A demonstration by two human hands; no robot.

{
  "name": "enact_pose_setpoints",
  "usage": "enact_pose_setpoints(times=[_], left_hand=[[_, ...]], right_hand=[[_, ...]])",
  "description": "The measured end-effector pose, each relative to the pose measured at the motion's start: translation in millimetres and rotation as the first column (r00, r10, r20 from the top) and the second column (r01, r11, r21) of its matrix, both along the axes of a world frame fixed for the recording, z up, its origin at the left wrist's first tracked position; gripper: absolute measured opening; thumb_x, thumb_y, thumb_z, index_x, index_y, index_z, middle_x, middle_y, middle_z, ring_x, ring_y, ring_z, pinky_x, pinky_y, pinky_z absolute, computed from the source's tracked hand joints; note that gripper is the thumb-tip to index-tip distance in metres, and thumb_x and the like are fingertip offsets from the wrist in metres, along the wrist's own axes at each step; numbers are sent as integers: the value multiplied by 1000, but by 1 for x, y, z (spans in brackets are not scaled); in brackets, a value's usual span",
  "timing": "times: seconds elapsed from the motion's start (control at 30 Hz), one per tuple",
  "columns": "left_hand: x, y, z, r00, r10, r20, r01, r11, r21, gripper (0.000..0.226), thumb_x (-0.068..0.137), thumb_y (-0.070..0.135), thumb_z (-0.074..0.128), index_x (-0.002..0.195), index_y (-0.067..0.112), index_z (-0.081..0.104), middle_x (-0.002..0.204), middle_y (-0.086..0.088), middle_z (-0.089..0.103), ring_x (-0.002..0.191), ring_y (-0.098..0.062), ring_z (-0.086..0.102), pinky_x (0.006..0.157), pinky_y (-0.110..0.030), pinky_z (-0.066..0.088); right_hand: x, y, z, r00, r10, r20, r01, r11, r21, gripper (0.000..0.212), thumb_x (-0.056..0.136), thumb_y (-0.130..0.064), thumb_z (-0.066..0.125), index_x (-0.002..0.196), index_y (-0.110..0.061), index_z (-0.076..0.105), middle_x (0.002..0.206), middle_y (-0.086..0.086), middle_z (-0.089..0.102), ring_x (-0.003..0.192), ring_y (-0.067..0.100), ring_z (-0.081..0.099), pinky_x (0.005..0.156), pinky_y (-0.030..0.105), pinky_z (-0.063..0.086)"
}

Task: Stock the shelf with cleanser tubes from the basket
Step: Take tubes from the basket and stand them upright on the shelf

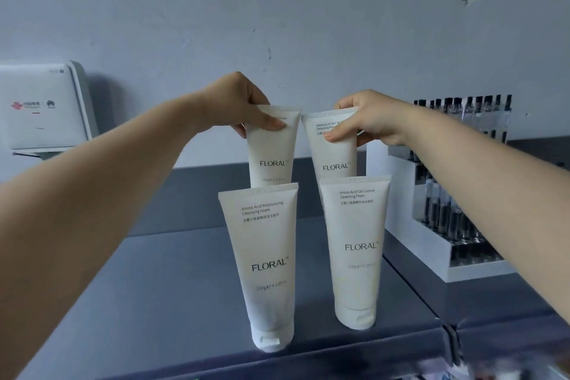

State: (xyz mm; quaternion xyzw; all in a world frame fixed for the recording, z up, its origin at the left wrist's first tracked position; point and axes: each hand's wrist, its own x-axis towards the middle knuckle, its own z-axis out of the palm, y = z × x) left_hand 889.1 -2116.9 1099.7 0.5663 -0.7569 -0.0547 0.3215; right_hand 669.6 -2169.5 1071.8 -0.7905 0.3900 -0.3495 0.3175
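Two front cleanser tubes (266, 268) stand cap-down on my grey shelf (172, 287). Behind them, my left hand (237, 102) pinches the rear-left tube (271, 148) by its crimped top, and my right hand (367, 117) pinches the rear-right tube (334, 154).

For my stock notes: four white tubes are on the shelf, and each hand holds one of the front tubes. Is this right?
Not quite. The head view shows the left hand and right hand holding the two back tubes; the front tubes stand untouched.

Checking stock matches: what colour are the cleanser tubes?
White, with dark lettering, on the front left tube; head view shows it best.
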Motion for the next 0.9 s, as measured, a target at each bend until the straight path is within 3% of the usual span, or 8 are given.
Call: enact_pose_setpoints(times=[0.13,0.27,0.37,0.63,0.77,0.9], left_hand=[[-3,7,-15,998,43,54,-48,995,91,11,68,23,81,66,17,72,54,10,67,51,-3,64,54,-13,54],[-5,18,-23,991,56,125,-76,984,160,14,67,25,81,69,13,75,59,6,70,56,-10,66,56,-13,54],[-5,25,-30,991,48,123,-72,978,197,16,68,22,81,70,9,75,59,4,70,56,-10,67,58,-15,56],[-1,31,-51,988,66,140,-93,976,199,10,74,19,76,65,16,74,51,10,65,48,0,58,55,-12,52],[3,31,-54,986,77,149,-107,974,200,14,76,19,74,62,19,72,47,11,58,43,1,49,53,-12,45],[7,32,-56,988,92,124,-120,963,241,9,77,19,73,68,19,74,56,6,62,51,-4,52,60,-17,46]], right_hand=[[5,3,-14,975,46,-216,-44,999,10,28,74,1,73,62,-13,51,61,-1,61,51,10,61,50,22,51],[8,10,-24,933,75,-351,-75,997,13,31,76,3,69,60,-11,46,49,-1,54,39,9,50,38,16,39],[8,15,-27,899,84,-430,-95,996,-4,29,79,6,60,60,-12,46,43,-5,48,36,6,39,38,14,30],[2,22,-28,904,56,-424,-73,997,-23,28,81,7,56,62,-11,47,37,-10,44,33,3,34,38,13,27],[-3,22,-32,931,73,-358,-61,997,46,26,83,8,56,64,-9,49,37,-10,50,31,0,40,34,10,30],[-3,21,-34,942,77,-326,-52,995,84,21,84,5,57,69,-10,54,41,-9,56,34,1,47,36,10,34]])
